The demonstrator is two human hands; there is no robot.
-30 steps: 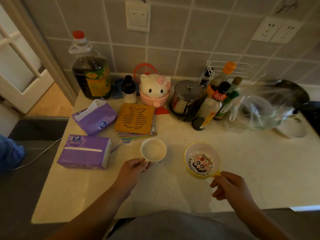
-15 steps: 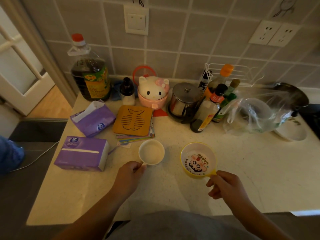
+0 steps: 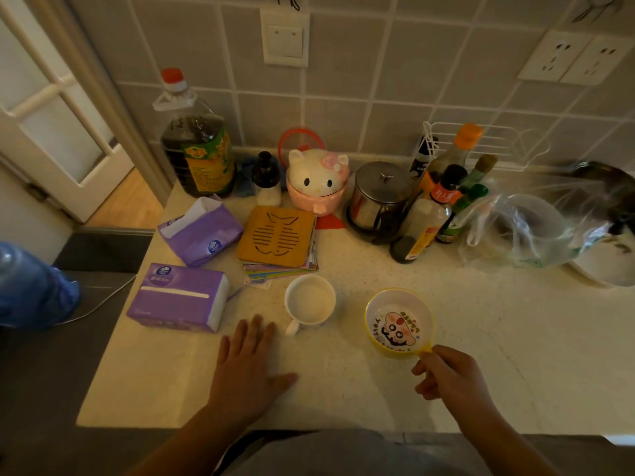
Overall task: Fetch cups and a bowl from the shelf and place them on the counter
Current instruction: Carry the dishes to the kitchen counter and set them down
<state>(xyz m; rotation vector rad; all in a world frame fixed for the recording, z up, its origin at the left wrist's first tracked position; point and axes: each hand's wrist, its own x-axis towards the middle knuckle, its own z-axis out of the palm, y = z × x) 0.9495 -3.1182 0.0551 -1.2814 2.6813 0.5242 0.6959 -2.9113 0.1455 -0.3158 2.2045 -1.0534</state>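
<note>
Left hand (image 3: 249, 367) flat on the table (image 3: 498, 355), fingers spread, palm down, holding nothing, just beside the handle of the white cup (image 3: 310, 301) but apart from it. Right hand (image 3: 448, 376) curled around the short handle of the yellow bowl (image 3: 399, 322), thumb and fingers pinching it at the near rim. Bowl apparently resting on the table, cartoon face printed inside, empty. Cup upright, empty, standing free to the left of the bowl, handle turned toward the body.

Further back: purple tissue box (image 3: 178, 297) to the left of the cup, an opened tissue pack (image 3: 201, 233) behind it, a wooden fish-pattern trivet (image 3: 276, 237) on a stack of cards. Against the tiled wall: large oil bottle (image 3: 196, 149), cat-shaped pink container (image 3: 318, 182), steel lidded pot (image 3: 381, 197), cluster of sauce bottles (image 3: 436, 204), clear plastic bag (image 3: 522, 228).

Judged from the layout: one cup and the bowl delivered, bowl not yet released. Task speaks of cups, plural, so probably at least one more trip to the shelf left. Shelf not in view.
</note>
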